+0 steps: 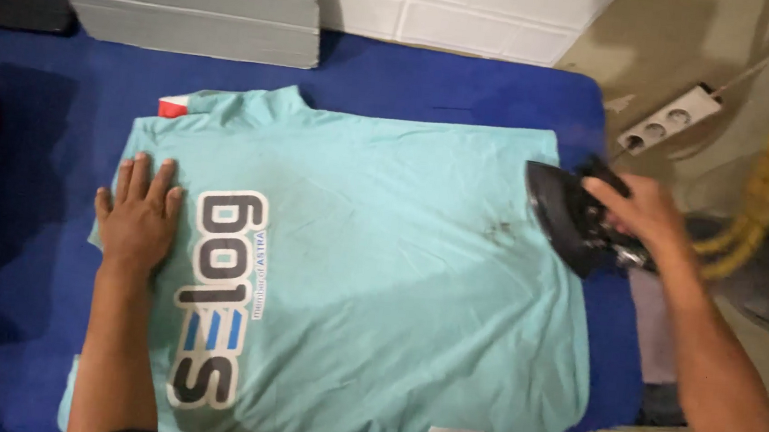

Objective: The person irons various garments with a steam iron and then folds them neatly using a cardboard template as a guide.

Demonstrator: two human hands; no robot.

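A light teal T-shirt (379, 272) with a large dark print lies spread flat on a blue padded surface (435, 85), filling the middle of the view. The left hand (137, 216) presses palm-down on the shirt at nine o'clock, fingers straight and slightly spread. At three o'clock the right hand (640, 217) is wrapped around the handle of a black iron (565, 216), tilted up at the shirt's edge; its handle is hidden by the fingers and motion blur, so the grip looks closed but is hard to make out. The shirt's lower hem is cut off. A white power strip (671, 119) lies at one o'clock.
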